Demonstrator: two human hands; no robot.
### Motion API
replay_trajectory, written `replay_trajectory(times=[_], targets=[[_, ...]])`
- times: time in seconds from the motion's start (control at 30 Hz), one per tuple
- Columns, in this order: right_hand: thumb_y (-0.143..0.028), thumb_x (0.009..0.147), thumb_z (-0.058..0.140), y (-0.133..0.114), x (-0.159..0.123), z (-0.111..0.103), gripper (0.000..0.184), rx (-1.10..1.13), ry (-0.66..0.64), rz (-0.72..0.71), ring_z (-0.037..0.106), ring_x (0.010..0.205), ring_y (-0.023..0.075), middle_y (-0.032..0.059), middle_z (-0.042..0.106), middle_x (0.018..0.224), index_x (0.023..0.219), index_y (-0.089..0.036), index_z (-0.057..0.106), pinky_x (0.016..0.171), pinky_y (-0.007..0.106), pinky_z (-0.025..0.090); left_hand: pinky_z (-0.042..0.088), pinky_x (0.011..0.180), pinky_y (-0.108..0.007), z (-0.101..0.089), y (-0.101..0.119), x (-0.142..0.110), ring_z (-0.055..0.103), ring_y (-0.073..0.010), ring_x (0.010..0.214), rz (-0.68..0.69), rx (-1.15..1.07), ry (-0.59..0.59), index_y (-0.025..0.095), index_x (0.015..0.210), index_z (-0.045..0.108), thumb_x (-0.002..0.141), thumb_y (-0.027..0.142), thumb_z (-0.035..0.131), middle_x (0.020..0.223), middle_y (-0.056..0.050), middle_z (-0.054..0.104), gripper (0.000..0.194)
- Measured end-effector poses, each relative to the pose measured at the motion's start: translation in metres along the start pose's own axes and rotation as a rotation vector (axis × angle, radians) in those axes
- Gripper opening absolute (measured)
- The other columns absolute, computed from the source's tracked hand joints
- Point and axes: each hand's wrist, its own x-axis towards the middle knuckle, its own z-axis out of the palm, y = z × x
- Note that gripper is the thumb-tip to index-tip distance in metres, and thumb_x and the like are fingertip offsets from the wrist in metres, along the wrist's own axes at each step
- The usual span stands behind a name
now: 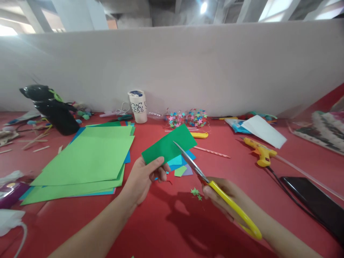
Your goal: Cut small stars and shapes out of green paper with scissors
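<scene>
The left hand (142,177) has its grip pinched on a dark-green paper strip (168,145) above the red desk (150,231); the strip's long axis rises rightward. The right hand (233,191) grasps yellow-handled scissors (225,200), pointing up-left across the strip's lower right edge.

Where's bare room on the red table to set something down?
Free: between the right hand and glue gun; between the forearms, nearer than the green stars. Crowded: left side, with the paper stack and black bottle; back edge, with the cup and colorful stars.
</scene>
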Motion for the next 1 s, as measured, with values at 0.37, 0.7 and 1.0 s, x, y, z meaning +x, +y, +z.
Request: replay_trajectory(times=[0.37, 0.7, 1.0], targets=[[-0.077, 0.076, 0.038, 0.02, 0.009, 0.006, 0.055, -0.108, 0.027, -0.16, 0.022, 0.032, 0.0061, -0.0104, 0.024, 0.042, 0.059, -0.024, 0.032, 0.031, 0.02, 0.014, 0.047, 0.049, -0.013, 0.001, -0.002, 0.001, 0.057, -0.0053, 0.049, -0.128, -0.288, 0.066, 0.012, 0.065, 0.064, 0.064, 0.019, 0.075, 0.06, -0.002, 0.067, 0.014], [-0.065, 0.08, 0.044, 0.021, 0.009, 0.007, 0.046, -0.143, -0.034, -0.149, 0.025, 0.038, 0.0074, -0.0092, 0.026, 0.05, 0.063, -0.023, 0.037, 0.036, 0.022, 0.016, 0.045, 0.046, -0.017, -0.002, 0.0, 0.006, 0.06, -0.0091, 0.052, -0.053, -0.201, 0.061, 0.014, 0.06, 0.061, 0.067, 0.022, 0.073, 0.055, 0.0, 0.062, 0.016], [-0.061, 0.08, 0.046, 0.02, 0.007, 0.003, 0.045, -0.19, -0.057, -0.147, 0.026, 0.044, 0.0092, -0.0081, 0.025, 0.052, 0.06, -0.022, 0.037, 0.04, 0.022, 0.018, 0.045, 0.05, -0.023, -0.011, 0.021, 0.009, 0.054, -0.0114, 0.044, 0.016, 0.289, 0.028, 0.013, 0.052, 0.065, 0.069, 0.024, 0.068, 0.046, -0.004, 0.062, 0.021]])
